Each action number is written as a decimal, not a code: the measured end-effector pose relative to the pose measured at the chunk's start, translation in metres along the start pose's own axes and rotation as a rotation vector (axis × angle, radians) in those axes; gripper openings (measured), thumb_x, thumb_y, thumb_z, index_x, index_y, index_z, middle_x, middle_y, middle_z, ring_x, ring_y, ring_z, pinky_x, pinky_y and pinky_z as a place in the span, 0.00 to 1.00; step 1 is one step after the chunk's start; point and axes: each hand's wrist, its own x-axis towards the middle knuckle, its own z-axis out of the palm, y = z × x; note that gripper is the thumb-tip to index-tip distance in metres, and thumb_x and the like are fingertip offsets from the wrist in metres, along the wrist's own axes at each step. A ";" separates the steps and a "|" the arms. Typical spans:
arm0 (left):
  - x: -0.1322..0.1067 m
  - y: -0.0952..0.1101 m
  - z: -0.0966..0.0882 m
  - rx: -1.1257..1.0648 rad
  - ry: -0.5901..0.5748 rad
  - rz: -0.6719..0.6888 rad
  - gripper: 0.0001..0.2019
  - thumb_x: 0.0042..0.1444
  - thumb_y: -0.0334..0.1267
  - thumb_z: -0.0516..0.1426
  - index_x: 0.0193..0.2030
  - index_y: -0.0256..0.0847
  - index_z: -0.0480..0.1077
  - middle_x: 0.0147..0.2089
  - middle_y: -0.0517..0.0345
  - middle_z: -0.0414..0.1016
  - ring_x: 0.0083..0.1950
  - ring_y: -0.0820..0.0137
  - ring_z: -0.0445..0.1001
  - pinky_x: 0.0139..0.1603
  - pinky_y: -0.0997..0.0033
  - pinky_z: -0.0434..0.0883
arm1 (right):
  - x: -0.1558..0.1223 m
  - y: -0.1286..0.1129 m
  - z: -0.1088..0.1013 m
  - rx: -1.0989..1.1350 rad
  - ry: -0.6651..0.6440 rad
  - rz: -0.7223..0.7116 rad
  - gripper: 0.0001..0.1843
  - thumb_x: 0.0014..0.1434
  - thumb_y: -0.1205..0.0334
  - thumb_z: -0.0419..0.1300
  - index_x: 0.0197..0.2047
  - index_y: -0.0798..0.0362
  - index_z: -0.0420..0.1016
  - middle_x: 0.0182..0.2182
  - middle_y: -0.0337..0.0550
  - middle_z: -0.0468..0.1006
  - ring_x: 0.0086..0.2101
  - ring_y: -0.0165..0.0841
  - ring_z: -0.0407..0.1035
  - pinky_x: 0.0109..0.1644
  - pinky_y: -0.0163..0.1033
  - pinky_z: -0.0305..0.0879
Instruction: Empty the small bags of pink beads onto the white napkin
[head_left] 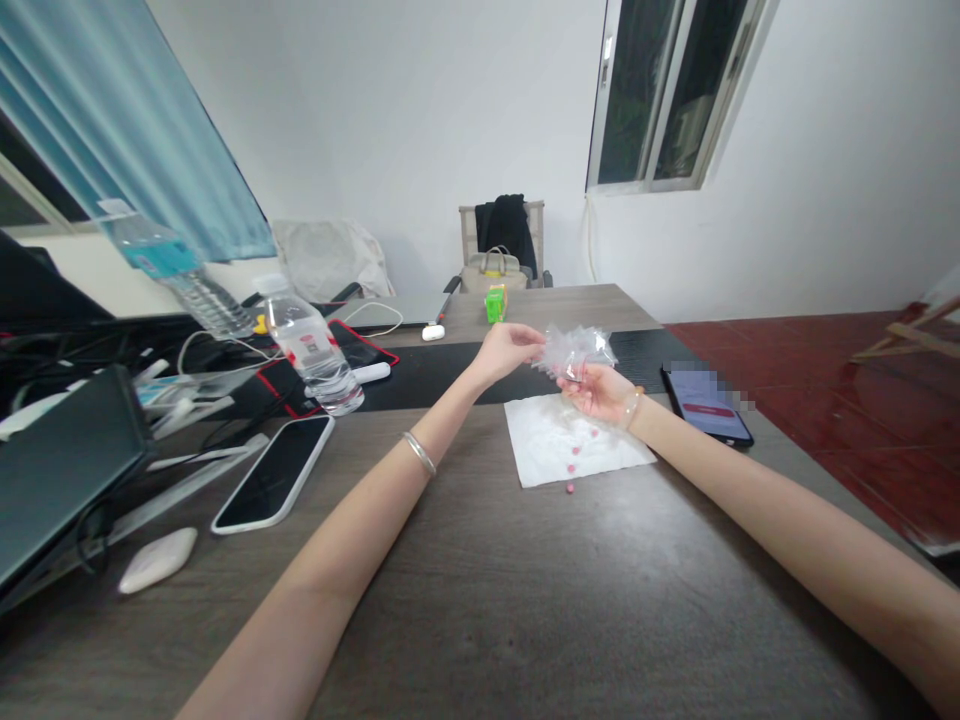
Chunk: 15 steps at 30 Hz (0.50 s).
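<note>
- Head view: the left hand (pixel 510 352) reaches out, and its fingers (pixel 535 350) seem to pinch the edge of a clear, crinkly plastic bag (pixel 576 350).
- The right hand (pixel 596 392) lies open, palm up, under the bag, so the bag rests on it.
- Small round pink pills (pixel 570 467) lie on a white square paper napkin (pixel 536 440) just below the hands, so they stay close by.
- One small round pink pill (pixel 570 488) sits just off the napkin, on the dark brown wooden table (pixel 480 620).
- A black phone (pixel 705 405) lies near the right hand.
</note>
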 end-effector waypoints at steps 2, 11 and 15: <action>0.000 0.000 -0.002 0.002 0.016 0.018 0.08 0.45 0.22 0.60 0.33 0.30 0.76 0.25 0.57 0.76 0.26 0.77 0.71 0.30 0.78 0.68 | -0.001 0.000 0.002 0.002 0.004 -0.006 0.15 0.63 0.71 0.42 0.40 0.58 0.70 0.24 0.45 0.75 0.19 0.24 0.66 0.21 0.25 0.67; 0.004 -0.006 -0.001 0.082 0.067 0.053 0.09 0.44 0.20 0.58 0.31 0.31 0.78 0.31 0.52 0.80 0.32 0.73 0.75 0.39 0.75 0.71 | -0.002 0.002 0.006 0.011 0.018 -0.001 0.12 0.66 0.68 0.46 0.40 0.58 0.69 0.26 0.43 0.75 0.22 0.22 0.68 0.26 0.23 0.69; 0.004 -0.005 0.001 0.105 0.064 0.073 0.09 0.45 0.22 0.58 0.31 0.32 0.78 0.32 0.52 0.81 0.33 0.71 0.76 0.40 0.73 0.71 | 0.000 0.002 0.004 0.004 0.011 0.016 0.11 0.67 0.65 0.48 0.39 0.58 0.70 0.26 0.42 0.75 0.22 0.22 0.68 0.25 0.23 0.69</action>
